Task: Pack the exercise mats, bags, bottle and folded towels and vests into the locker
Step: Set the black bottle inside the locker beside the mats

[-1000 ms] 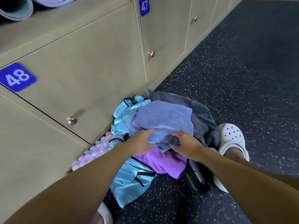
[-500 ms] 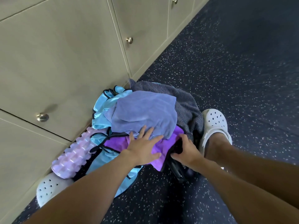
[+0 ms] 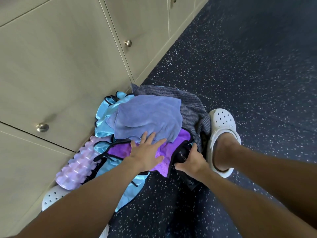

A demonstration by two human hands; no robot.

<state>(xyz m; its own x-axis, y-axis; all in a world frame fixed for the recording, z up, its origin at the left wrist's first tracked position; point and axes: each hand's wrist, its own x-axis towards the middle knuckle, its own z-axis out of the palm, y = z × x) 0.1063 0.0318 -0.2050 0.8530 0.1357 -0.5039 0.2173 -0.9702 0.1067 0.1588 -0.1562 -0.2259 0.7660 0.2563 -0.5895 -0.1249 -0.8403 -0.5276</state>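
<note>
a second ago both my hands were bunched into the blue towel [image 3: 147, 117] on top of the pile; now they have split up. my left hand [image 3: 145, 155] lies flat, fingers [image 3: 152, 138] spread, pressing on the purple towel [image 3: 118, 150] and the near edge of the blue one to keep the heap from sliding. my right hand [image 3: 192, 163] has dropped to the near right side of the pile and is curled round the black bottle [image 3: 182, 152], which sits half tucked under the purple towel's edge.

the bottle is on the floor [image 3: 240, 83], between the towels and my right shoe [image 3: 221, 121]. the light blue vest [image 3: 104, 117] and the foam roller [image 3: 77, 167] lie on the left of the pile, against the lockers [image 3: 60, 74].

i take this to mean the bottle goes first, not the towels. every locker door in view is closed, so nothing from this pile looks packed, and i will need a door open before the bottle can go in.
</note>
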